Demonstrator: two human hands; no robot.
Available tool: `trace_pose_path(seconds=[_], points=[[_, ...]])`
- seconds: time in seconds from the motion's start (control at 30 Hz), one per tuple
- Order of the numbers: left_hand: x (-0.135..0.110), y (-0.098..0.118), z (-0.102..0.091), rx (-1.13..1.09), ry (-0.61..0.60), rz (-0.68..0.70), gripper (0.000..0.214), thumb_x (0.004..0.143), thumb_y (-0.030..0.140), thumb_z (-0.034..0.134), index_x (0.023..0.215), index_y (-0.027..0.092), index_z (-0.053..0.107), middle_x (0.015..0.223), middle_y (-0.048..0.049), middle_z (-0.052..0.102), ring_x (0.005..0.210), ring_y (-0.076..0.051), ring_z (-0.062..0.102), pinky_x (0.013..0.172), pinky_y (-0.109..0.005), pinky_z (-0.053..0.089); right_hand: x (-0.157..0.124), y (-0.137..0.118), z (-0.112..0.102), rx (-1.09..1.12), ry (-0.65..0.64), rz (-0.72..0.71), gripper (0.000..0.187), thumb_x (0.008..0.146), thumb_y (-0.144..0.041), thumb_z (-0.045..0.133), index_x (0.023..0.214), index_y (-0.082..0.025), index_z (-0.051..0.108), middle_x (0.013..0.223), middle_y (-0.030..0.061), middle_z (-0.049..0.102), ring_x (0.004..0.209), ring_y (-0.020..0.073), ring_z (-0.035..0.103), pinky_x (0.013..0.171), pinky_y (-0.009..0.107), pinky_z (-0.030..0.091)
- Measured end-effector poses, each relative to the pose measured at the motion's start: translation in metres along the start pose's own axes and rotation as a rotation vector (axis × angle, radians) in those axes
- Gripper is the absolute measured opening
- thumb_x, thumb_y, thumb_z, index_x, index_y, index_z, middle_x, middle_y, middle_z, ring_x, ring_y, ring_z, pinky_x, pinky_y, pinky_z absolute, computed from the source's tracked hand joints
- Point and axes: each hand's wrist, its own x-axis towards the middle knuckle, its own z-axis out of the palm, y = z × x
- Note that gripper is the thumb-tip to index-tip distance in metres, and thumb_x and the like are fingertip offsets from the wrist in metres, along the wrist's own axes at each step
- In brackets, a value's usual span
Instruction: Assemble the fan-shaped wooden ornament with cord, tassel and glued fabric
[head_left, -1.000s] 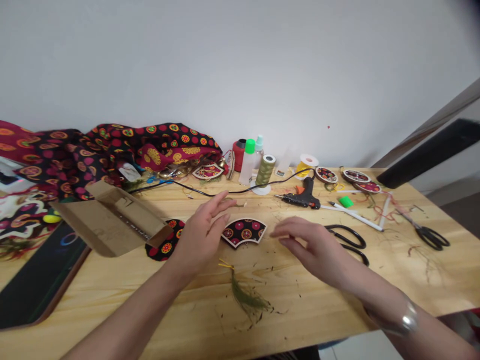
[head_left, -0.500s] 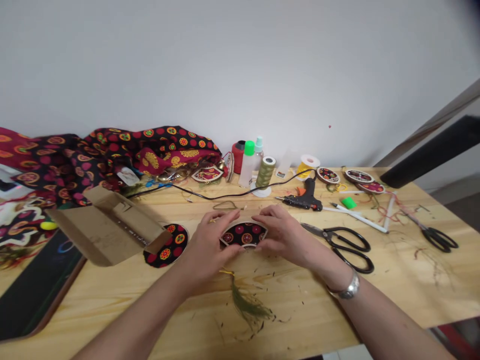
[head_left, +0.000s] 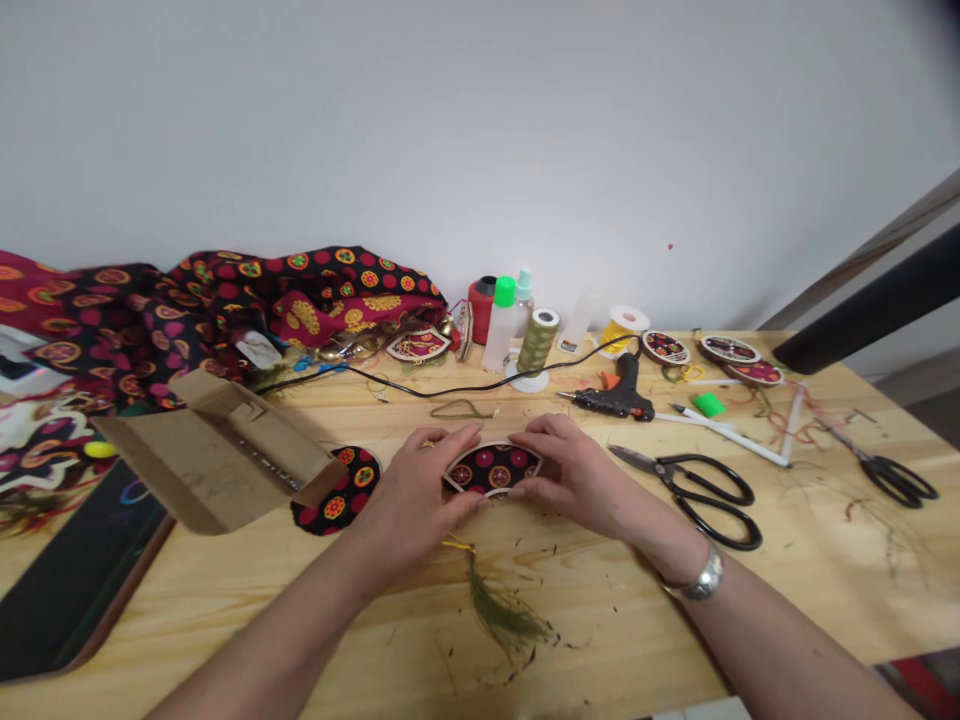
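Note:
Between my two hands is a curved, fan-shaped ornament piece (head_left: 495, 467) with black patterned fabric and a pale rim. My left hand (head_left: 427, 480) pinches its left end, and my right hand (head_left: 566, 468) grips the right end, thumbs along the lower edge. Nearer to me on the wood lies a green thread tassel (head_left: 502, 605) with a yellow loop, among dark scraps. A round black patterned fabric piece (head_left: 349, 490) rests left of my left hand, partly under a cardboard box. Large black-handled scissors (head_left: 697, 490) lie just right of my right hand.
The open cardboard box (head_left: 225, 450) stands at left beside a dark phone-like slab (head_left: 82, 570). Patterned cloth (head_left: 300, 285) is heaped behind. A hot glue gun (head_left: 619, 395), its cord, thread spools (head_left: 538, 345), bottles (head_left: 501, 325), a pen, and smaller scissors (head_left: 896, 480) line the back and right.
The view has shifted slightly, so the items at right sit a little farther right. Both hands keep the same hold on the fan-shaped piece.

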Motion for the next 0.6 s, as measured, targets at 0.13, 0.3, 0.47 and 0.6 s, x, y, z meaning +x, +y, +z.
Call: trace_pose_path(seconds=[0.13,0.3,0.47,0.6], points=[[0.0008,0.0014,-0.0001,0.009,-0.013,-0.014,0.055,0.073,0.03,0.064,0.126,0.02,0.051,0.118,-0.0094,0.056,0.113,-0.024,0.049,0.099,-0.04,0.038,-0.0002,0.0016,0.0014,-0.012,-0.002,-0.005,0.04,0.079,-0.033,0.063,0.116,-0.018,0.058,0.103,0.01,0.054,0.095,0.0206,0.052,0.081,0.036,0.046],[0.0002,0.0003,0.0005,0.016,-0.023,-0.017,0.054,0.073,0.027,0.064,0.125,0.02,0.051,0.117,-0.0094,0.057,0.111,-0.023,0.05,0.097,-0.04,0.039,0.0004,0.0024,0.0028,-0.02,-0.003,-0.001,0.04,0.078,-0.031,0.064,0.115,-0.015,0.058,0.103,0.0107,0.055,0.096,0.021,0.052,0.083,0.036,0.046],[-0.0004,-0.0016,0.0019,0.033,-0.011,-0.01,0.054,0.073,0.028,0.064,0.125,0.021,0.052,0.118,-0.0084,0.056,0.112,-0.023,0.05,0.099,-0.04,0.038,0.0003,0.0041,0.0046,-0.029,0.011,-0.014,0.04,0.078,-0.031,0.064,0.114,-0.016,0.059,0.102,0.0108,0.055,0.095,0.0213,0.052,0.082,0.037,0.046],[-0.0004,-0.002,0.0022,0.056,-0.013,-0.038,0.052,0.073,0.027,0.063,0.123,0.02,0.054,0.116,-0.0089,0.056,0.11,-0.024,0.052,0.097,-0.039,0.039,0.0001,0.0051,0.0051,-0.032,0.019,-0.03,0.037,0.078,-0.03,0.064,0.113,-0.016,0.06,0.1,0.0111,0.055,0.093,0.0218,0.053,0.081,0.038,0.047]])
